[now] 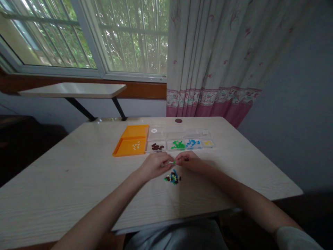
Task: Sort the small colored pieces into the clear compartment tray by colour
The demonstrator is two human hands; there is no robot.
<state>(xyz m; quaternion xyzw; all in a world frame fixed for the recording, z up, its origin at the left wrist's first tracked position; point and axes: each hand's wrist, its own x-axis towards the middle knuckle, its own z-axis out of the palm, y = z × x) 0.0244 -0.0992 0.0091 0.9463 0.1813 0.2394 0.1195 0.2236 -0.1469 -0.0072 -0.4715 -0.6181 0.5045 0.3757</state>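
Observation:
Just above the table, my left hand (157, 164) and my right hand (189, 161) meet fingertip to fingertip. Both are closed in a pinch on a tiny green plastic piece (174, 162), whose exact shape is too small to tell. Below them on the table lies a small heap of mixed pieces (173, 178) in brown, blue, green and pale yellow. Beyond my hands, loose green pieces (178, 144), blue pieces (193, 143), brown pieces (157, 147) and yellow pieces (208, 142) lie sorted in a clear compartmented case.
An orange tray (134, 131) stands to the left of the clear case (177, 134), with white bits (136, 145) in its near part. A raised shelf (75, 89) on black legs is at the back left. The table's (78, 173) near edge runs close to my lap.

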